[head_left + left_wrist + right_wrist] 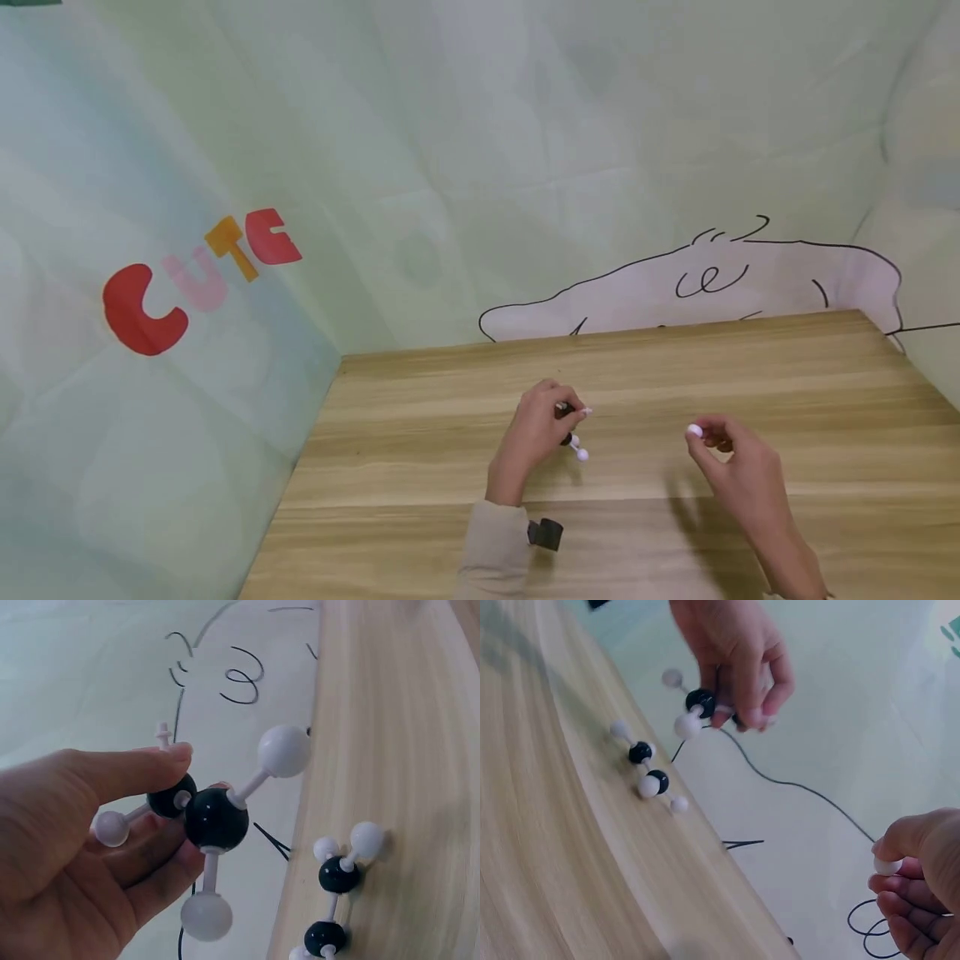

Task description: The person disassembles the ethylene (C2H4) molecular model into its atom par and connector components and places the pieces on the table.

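Note:
My left hand (534, 427) pinches a ball-and-stick molecular model (216, 819) between thumb and fingers, above the table. Two black balls make its middle, with white balls on white sticks around them; one stick (163, 733) by the thumb has a bare end. To the right, my right hand (742, 475) pinches a loose white ball (887, 866) at its fingertips, apart from the model. A second model (640, 753) of black and white balls lies on the table in both wrist views; in the head view I cannot tell it from the held one.
The wood-grain table (420, 450) spreads under both hands. Behind it and to the left hangs a pale printed backdrop (450, 167) with line drawings and coloured letters (146, 310). A black strap piece (546, 534) shows at the left sleeve.

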Demonstrator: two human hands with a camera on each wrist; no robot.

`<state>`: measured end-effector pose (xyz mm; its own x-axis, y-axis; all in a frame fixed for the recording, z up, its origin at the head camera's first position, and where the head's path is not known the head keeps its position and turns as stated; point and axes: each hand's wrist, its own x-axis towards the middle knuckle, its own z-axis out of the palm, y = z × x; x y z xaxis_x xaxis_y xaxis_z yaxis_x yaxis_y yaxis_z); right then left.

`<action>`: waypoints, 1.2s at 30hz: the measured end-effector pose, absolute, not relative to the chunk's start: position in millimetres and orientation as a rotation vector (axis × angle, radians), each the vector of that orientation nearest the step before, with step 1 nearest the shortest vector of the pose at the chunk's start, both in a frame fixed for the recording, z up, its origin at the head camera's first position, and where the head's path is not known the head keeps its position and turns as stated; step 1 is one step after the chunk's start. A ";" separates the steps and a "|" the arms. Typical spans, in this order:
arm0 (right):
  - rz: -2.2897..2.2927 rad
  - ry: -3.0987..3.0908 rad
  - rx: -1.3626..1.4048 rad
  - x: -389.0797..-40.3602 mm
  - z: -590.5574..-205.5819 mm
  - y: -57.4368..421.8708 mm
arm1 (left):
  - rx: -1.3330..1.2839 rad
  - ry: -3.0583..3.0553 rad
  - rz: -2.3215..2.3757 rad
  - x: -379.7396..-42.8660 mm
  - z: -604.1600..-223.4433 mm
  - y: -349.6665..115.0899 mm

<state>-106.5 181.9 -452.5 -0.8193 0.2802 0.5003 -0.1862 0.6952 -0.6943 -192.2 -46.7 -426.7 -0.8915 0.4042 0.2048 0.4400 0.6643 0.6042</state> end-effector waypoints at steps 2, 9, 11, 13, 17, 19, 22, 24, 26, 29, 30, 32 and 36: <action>1.005 -2.336 -0.032 -111.6 -454.3 184.3 | -0.723 -2.824 -1.100 -191.9 -424.2 -48.8; 0.898 -2.426 0.058 -130.3 -468.7 180.7 | -0.729 -2.853 -1.147 -186.3 -424.2 -48.0; 0.879 -2.439 0.068 -134.7 -472.2 179.5 | -0.738 -2.853 -1.131 -184.8 -424.3 -48.5; 0.878 -2.456 0.070 -138.3 -475.4 178.8 | -0.752 -2.857 -1.119 -183.2 -423.6 -49.2; 0.892 -2.519 0.058 -144.8 -481.2 178.0 | -0.763 -2.865 -1.137 -180.7 -422.1 -49.7; 0.892 -2.556 0.052 -148.2 -484.1 177.5 | -0.765 -2.863 -1.156 -179.7 -421.4 -49.0; 0.870 -2.595 0.047 -153.6 -488.0 176.3 | -0.767 -2.862 -1.163 -178.7 -420.7 -47.5; 0.855 -2.607 0.046 -157.4 -490.5 175.6 | -0.769 -2.865 -1.152 -178.1 -420.3 -46.6; 0.835 -2.615 0.040 -160.9 -492.8 174.9 | -0.774 -2.867 -1.144 -177.6 -420.2 -46.1; 0.804 -2.633 0.026 -165.9 -495.8 173.9 | -0.782 -2.870 -1.135 -176.7 -419.4 -45.5; 0.794 -2.643 0.020 -167.6 -496.6 173.4 | -0.785 -2.872 -1.131 -176.4 -419.3 -45.4; 0.784 -2.670 0.010 -170.6 -497.5 172.3 | -0.791 -2.876 -1.129 -176.1 -419.2 -45.0; 0.766 -2.696 0.018 -175.6 -499.6 169.7 | -0.791 -2.877 -1.130 -175.5 -420.6 -43.3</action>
